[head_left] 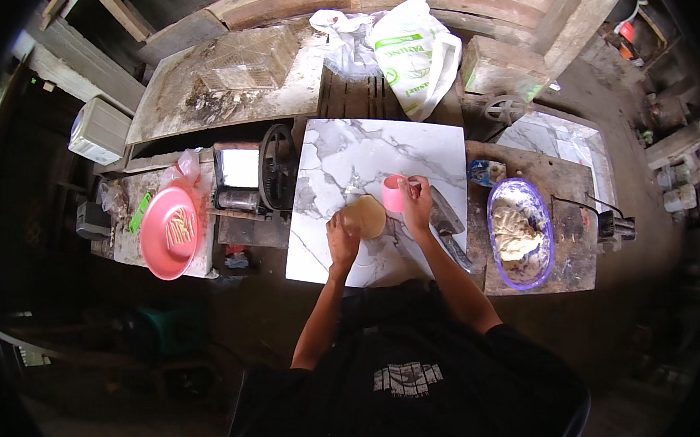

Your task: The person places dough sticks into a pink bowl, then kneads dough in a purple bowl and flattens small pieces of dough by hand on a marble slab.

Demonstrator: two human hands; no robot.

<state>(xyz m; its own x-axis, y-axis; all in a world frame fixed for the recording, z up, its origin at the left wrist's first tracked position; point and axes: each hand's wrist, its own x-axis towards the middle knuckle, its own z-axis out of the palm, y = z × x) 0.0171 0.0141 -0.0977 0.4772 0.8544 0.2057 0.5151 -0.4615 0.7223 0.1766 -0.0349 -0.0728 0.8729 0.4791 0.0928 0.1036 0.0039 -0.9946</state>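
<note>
A flat, pale yellow round of dough (366, 217) lies on a white marble-patterned board (323, 168) in front of me. My left hand (342, 240) is at its left edge, the bent fingers closed on the rim. In my right hand (418, 203) is a pink plastic cup (392, 193), held by its right side just above the dough's right edge. To the right of that hand a broad metal blade with a dark handle (454, 250) lies slantwise on the board.
A purple basin (549, 221) on the right holds a lump of dough (516, 234). Left of the board are a hand-cranked machine with a black wheel (267, 169) and a pink basin (158, 258) containing dough strips. Plastic bags (414, 58) and a wire cage (252, 58) stand behind.
</note>
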